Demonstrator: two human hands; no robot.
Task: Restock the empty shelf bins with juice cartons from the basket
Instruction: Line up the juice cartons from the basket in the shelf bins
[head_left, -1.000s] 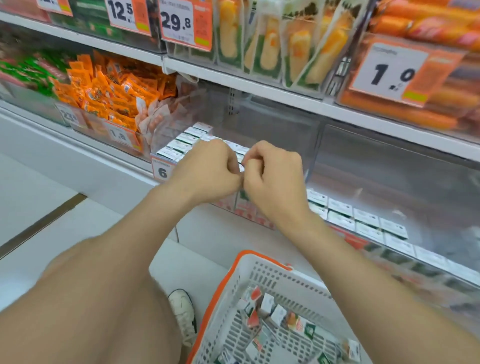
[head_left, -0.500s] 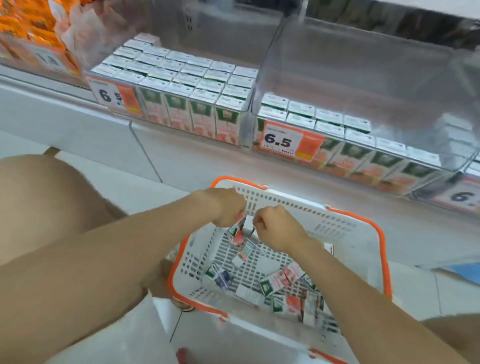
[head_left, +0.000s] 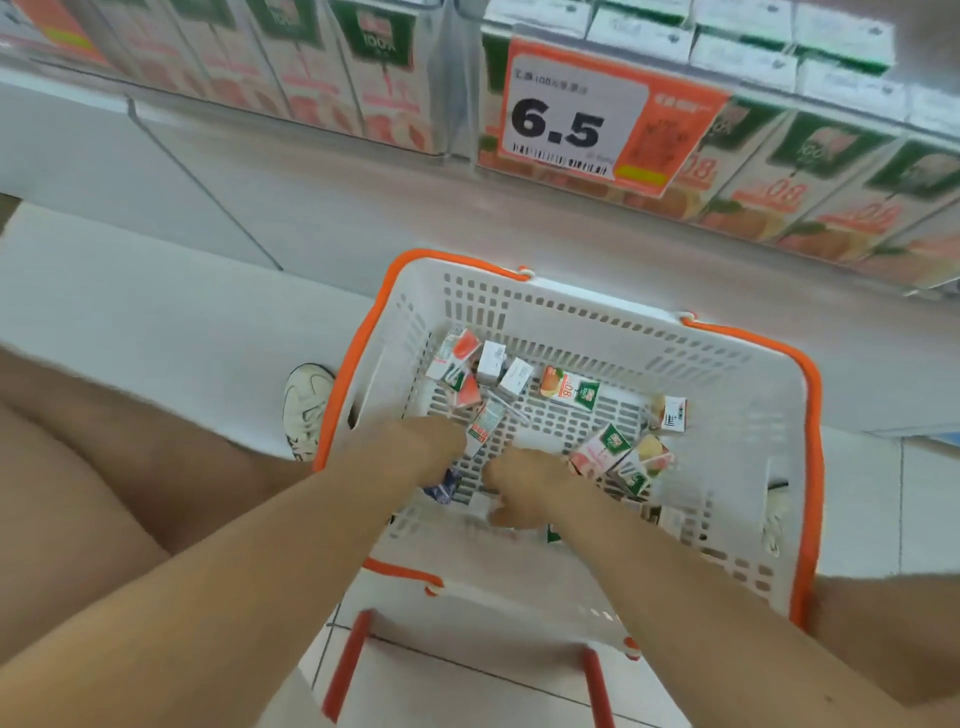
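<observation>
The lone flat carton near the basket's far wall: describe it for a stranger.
Find the white basket with the orange rim on the floor. Near its far wall, a juice carton lies flat, touching no other. The two cartons to its left look plain white; it shows orange fruit and a green panel.

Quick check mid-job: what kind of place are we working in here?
Most likely a supermarket or convenience store aisle: an orange price tag reading 6.5, rows of identical juice cartons facing out beside it, and a white shopping basket with an orange rim.
</observation>
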